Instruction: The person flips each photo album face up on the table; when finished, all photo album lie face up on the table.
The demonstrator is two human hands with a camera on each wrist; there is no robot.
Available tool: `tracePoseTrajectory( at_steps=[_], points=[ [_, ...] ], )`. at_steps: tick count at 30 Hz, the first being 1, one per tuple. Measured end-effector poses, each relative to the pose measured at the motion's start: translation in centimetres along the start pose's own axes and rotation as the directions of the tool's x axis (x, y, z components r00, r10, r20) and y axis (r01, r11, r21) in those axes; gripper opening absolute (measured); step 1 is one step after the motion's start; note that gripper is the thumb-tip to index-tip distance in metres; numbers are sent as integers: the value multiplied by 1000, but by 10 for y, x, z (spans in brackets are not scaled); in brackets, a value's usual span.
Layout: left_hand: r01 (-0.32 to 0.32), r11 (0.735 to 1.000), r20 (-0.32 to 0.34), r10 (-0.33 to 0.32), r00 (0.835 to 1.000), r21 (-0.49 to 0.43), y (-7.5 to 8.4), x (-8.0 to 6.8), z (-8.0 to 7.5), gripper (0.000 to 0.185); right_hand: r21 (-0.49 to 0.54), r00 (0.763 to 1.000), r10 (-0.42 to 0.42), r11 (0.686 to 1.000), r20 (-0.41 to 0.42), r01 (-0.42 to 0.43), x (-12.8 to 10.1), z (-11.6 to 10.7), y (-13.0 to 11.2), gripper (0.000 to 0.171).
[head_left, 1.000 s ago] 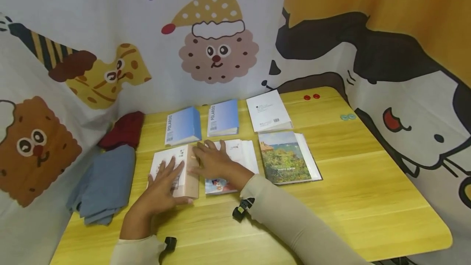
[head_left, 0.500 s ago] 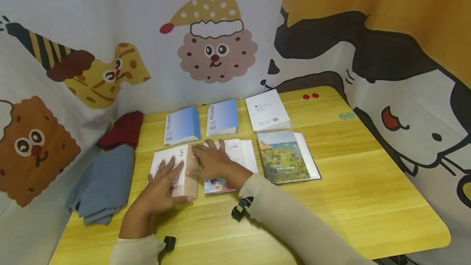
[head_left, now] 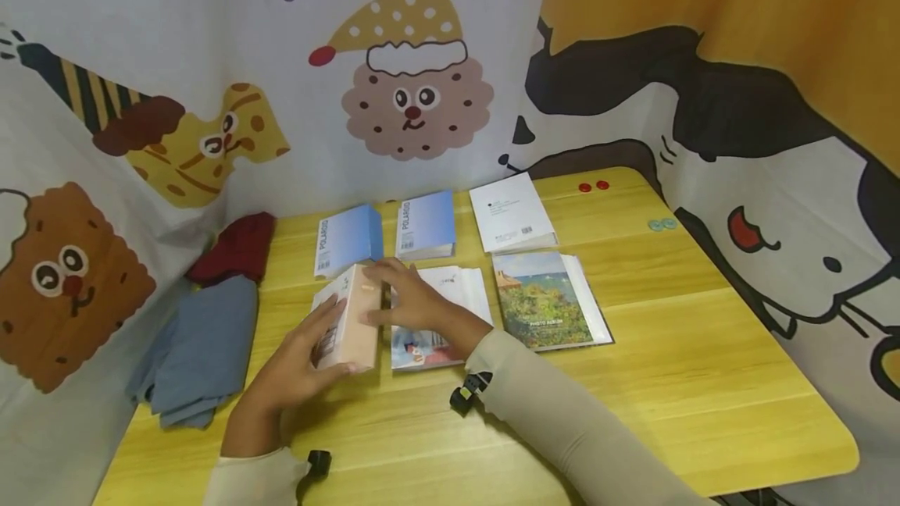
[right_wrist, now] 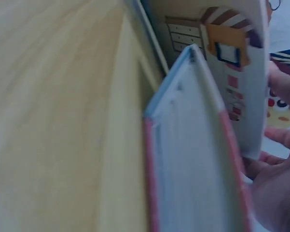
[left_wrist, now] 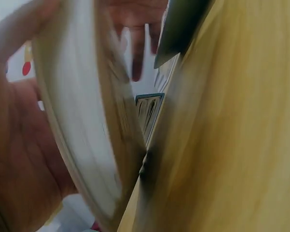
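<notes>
A thick photo album [head_left: 362,326] with a peach spine is tilted up off the table, its illustrated cover facing left. My left hand [head_left: 298,358] holds it from the left, thumb at the near end and fingers over the cover. On the right, my right hand [head_left: 415,299] grips the spine side, with fingers at the far end and thumb lower on the spine. The left wrist view shows its white page edges [left_wrist: 77,111] beside my left palm. A second album [head_left: 429,342] with an illustrated cover lies under my right forearm, partly hidden.
Two blue albums [head_left: 425,225] and a white one [head_left: 512,213] lie along the back. An album with a landscape cover [head_left: 541,299] sits right of centre. Folded blue-grey cloth [head_left: 204,350] and dark red cloth [head_left: 235,248] lie at the left. Small red buttons [head_left: 585,187] are at the back right.
The peach-spined album has gone from lying flat to tilted, its spine side raised and its cover now seen at a steep angle. Both hands have shifted slightly with it.
</notes>
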State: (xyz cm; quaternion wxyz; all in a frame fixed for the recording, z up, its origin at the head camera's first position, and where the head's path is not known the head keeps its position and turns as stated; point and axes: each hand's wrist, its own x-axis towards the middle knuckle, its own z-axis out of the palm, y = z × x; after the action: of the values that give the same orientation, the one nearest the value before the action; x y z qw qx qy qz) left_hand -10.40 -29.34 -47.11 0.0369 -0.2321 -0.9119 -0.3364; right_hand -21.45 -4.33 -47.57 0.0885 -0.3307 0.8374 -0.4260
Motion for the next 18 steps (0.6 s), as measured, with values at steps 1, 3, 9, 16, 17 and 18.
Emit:
tracePoseTrajectory(
  at_steps=[1,3,9,16,17,18],
  points=[
    [-24,999,-17,23,1000,-26,-1,0,-1,101,53,1000,-18,998,2,18,0,-2,-2,87],
    [-71,994,-52,67,996,-81,-2,0,-2,102,131,998,-56,990,-1,55,0,-6,-7,89],
    [-201,937,-133,169,977,-286,-4,2,0,93,247,989,-146,959,14,138,-10,-16,-19,110],
    [-299,856,-176,247,953,-421,-1,3,7,82,385,984,-173,912,37,146,-22,-11,-25,127],
    [-310,846,-185,254,949,-433,-1,3,8,82,393,984,-178,907,32,151,-22,-11,-26,128],
    [-322,836,-194,261,946,-444,-1,2,9,82,398,983,-184,904,29,157,-23,-10,-27,128]
  ],
)
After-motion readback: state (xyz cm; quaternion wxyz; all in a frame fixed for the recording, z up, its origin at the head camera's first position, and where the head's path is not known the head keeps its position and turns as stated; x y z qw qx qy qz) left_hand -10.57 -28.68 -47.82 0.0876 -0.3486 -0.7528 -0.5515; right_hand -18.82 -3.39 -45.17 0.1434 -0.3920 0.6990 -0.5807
